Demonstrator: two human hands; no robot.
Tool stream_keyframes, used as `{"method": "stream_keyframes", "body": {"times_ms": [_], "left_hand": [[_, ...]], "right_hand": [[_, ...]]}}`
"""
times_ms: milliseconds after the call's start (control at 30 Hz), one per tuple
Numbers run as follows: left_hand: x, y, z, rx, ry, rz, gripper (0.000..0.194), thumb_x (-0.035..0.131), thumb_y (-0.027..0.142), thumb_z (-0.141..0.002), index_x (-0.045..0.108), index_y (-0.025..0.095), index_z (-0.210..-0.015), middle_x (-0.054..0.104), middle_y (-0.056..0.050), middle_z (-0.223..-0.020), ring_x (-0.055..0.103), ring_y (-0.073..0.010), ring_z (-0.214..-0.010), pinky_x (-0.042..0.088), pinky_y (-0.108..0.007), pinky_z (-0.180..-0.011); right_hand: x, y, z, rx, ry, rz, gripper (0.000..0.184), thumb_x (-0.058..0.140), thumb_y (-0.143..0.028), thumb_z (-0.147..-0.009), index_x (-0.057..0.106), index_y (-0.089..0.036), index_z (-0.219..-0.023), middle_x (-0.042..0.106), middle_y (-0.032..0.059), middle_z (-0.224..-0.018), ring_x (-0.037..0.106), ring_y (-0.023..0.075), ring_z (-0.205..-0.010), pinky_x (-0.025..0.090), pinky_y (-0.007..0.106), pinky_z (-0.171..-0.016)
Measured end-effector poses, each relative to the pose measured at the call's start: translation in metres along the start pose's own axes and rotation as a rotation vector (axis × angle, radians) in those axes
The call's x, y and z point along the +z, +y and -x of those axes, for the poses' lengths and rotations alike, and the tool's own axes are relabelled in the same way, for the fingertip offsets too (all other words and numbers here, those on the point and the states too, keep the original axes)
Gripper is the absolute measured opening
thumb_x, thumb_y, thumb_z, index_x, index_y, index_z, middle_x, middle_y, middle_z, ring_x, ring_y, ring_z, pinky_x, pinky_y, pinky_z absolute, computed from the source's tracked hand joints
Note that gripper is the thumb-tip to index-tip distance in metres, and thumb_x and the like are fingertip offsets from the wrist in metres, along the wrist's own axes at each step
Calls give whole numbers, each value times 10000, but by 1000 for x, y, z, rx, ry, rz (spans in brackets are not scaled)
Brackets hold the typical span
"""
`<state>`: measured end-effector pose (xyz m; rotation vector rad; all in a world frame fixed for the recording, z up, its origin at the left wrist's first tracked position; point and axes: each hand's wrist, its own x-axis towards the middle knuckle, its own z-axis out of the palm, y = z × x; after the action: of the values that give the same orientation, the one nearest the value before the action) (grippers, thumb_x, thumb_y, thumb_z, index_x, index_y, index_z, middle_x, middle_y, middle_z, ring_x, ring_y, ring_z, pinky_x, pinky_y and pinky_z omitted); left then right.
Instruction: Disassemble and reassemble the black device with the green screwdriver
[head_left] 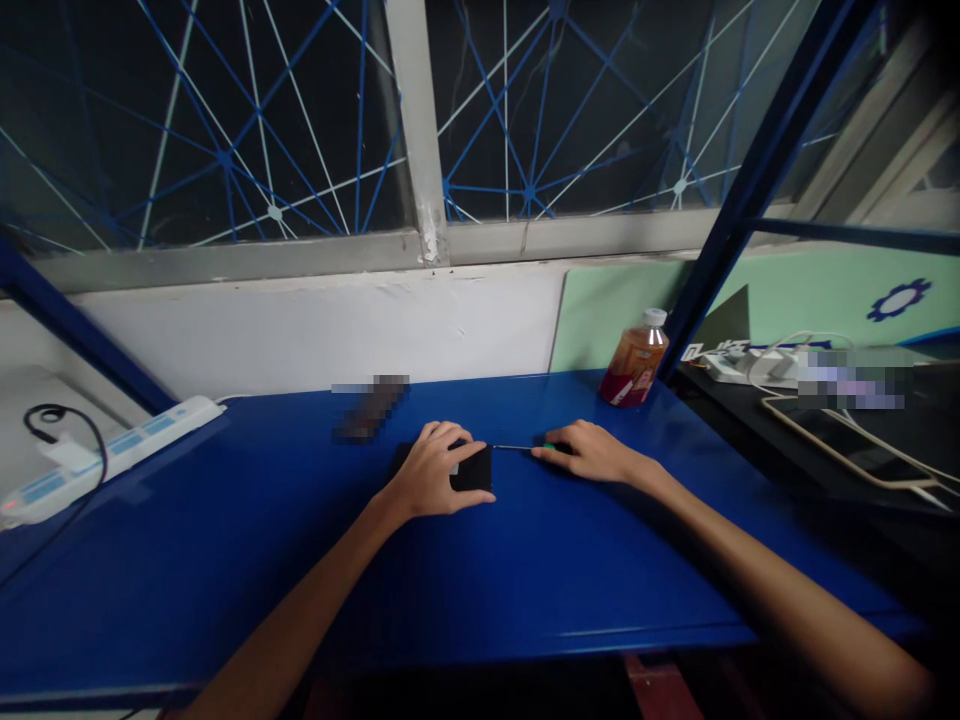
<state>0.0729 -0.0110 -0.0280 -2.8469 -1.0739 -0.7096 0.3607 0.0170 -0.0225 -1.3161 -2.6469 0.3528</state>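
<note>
A flat black box-shaped device (474, 470) lies on the blue table (480, 590). My left hand (431, 468) spans it from the left, fingers over its far side and thumb along its near edge, covering much of it. In my right hand (592, 452) is a screwdriver (516, 448), held by its green handle, which is mostly hidden by the fingers. Its thin metal shaft points left, with the tip at the right edge of the device near its far corner. Whether the tip sits in a screw is too small to tell.
A blurred dark object (371, 408) lies behind my left hand. The bottle (636, 360) of reddish drink stands at the back right. At left is a white power strip (112, 460) with a black cable. A phone (847, 440) and white cables lie on the black surface to the right.
</note>
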Motion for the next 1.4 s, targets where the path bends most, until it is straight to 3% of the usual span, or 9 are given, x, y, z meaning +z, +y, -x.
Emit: {"method": "stream_keyframes", "body": {"times_ms": [167,333,633,833,1033,1167,1400], "left_hand": [[1,12,-5,46,-5,-2,611,611,669,-771,625,231,-1197,586,-120,-1244,500,-313,-1183,340,-522,-1002],[7,21,-6,82,-37,-17,617,582,647,-807,577,208,-1241,599,-129,-1250,515,-316,-1183,334,-536,-991],[15,22,-9,53,-42,-80,737,567,661,-812,471,163,-1347,562,-169,-1316,497,-340,-1226,333,-555,-1006],[18,20,-11,7,-90,-84,730,561,640,-832,404,229,-1415,446,-143,-1445,423,-333,-1305,302,-565,-1041],[6,9,-2,-60,-85,-53,739,625,667,-764,502,230,-1347,576,-121,-1276,506,-330,-1171,366,-533,-974],[5,3,1,-66,-62,-39,688,627,681,-750,573,237,-1273,604,-111,-1153,540,-306,-1053,421,-474,-866],[9,-4,2,-55,-6,-106,616,580,650,-810,591,216,-1248,602,-125,-1138,530,-313,-1049,414,-476,-843]], "right_hand": [[-2,-1,2,-5,14,-16,517,375,-562,-949,670,-177,-772,629,36,-613,533,126,-545,263,259,-525],[-4,-3,2,-20,13,-59,519,383,-567,-945,664,-175,-755,603,22,-587,499,115,-519,248,261,-518],[-17,4,4,-7,51,-110,530,426,-571,-922,632,-163,-653,522,-1,-528,410,99,-487,248,264,-525],[-25,16,7,29,106,-128,542,419,-587,-913,616,-154,-653,515,-2,-537,390,98,-484,238,259,-496],[-28,19,8,22,97,-162,553,430,-595,-899,608,-147,-629,479,-11,-531,350,93,-487,219,255,-487],[-27,16,8,-31,25,-217,528,470,-570,-889,601,-150,-596,425,-33,-522,314,86,-493,222,247,-487],[-7,-6,2,-140,-127,-395,459,521,-502,-882,633,-144,-618,474,-40,-530,348,82,-498,266,235,-502]]}}
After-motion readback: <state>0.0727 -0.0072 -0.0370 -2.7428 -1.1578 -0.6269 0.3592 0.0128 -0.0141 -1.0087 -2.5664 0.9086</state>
